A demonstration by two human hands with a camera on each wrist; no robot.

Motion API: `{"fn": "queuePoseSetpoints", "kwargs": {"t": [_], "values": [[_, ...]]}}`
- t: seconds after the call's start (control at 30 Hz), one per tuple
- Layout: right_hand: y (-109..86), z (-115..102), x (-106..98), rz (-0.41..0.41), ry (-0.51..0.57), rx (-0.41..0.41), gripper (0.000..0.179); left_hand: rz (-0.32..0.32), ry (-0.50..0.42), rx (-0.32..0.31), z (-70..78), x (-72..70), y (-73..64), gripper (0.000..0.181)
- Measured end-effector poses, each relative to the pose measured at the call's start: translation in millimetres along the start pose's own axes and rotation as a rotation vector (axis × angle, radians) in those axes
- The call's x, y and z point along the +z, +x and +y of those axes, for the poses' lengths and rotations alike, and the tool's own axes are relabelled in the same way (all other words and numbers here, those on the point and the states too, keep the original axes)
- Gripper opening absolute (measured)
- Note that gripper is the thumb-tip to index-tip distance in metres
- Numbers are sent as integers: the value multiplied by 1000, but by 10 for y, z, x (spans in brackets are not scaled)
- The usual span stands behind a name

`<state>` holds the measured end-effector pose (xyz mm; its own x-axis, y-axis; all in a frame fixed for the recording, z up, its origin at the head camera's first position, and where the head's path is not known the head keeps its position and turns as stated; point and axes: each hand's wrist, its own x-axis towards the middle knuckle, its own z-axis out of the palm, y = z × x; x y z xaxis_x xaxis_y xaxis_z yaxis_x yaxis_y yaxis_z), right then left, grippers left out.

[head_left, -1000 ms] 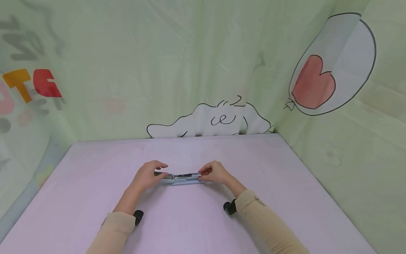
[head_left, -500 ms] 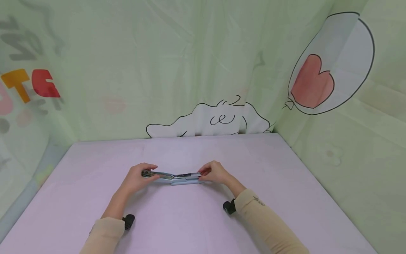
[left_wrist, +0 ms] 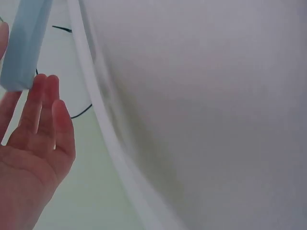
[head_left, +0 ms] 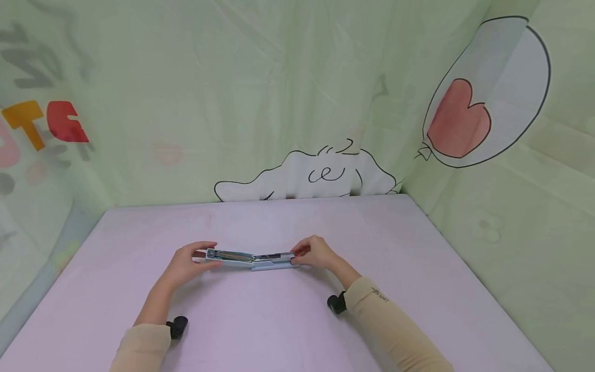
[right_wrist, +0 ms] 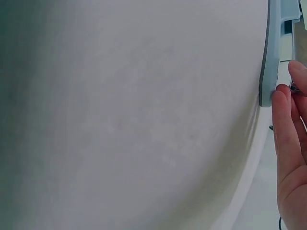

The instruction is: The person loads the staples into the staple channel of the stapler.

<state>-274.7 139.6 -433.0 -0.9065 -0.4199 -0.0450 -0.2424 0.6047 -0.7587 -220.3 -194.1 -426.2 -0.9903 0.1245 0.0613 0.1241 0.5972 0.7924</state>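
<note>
Opened stapler (head_left: 241, 262), gripped at its ends by left hand (head_left: 183, 264) and right hand (head_left: 314, 253); the right should brace, the left swing gently.

Your left hand (head_left: 188, 264) and right hand (head_left: 317, 253) have an open hinged case (head_left: 255, 265) between their fingers: left thumb (head_left: 210, 265) before its left end, left forefinger (head_left: 203, 245) behind, right fingertips (head_left: 296, 260) at its right end. Items (head_left: 231, 256) lie inside, between both sets of fingers. The table (head_left: 279, 320) spreads beneath your fingers; the curtain (head_left: 186, 93) stands behind them.
</note>
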Motion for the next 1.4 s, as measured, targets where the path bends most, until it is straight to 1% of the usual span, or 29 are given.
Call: {"fn": "queuePoseSetpoints", "kwargs": {"t": [0.13,0.3,0.5,0.63,0.93,1.17,1.27,1.4], "values": [[-2,-10,3,6,-8,7,22,-12,-35,-17,-46,-60,-16,61],[-3,-19,7,18,-31,22,21,-23,-94,-31,-76,-103,-24,55],[-17,-55,20,27,-46,23,20,-24,-95,-24,-81,-114,-14,47],[-26,-59,28,32,-50,20,19,-16,-95,-12,-60,-110,8,45],[-39,-74,21,37,-50,21,19,-11,-111,20,82,-103,55,47],[-42,-61,17,41,-45,13,18,-6,-117,46,210,-68,100,45],[-48,-58,26,40,-43,8,19,-10,-162,70,262,-26,135,44],[-48,-54,23,34,-41,3,19,-25,-214,101,377,57,185,45]]}}
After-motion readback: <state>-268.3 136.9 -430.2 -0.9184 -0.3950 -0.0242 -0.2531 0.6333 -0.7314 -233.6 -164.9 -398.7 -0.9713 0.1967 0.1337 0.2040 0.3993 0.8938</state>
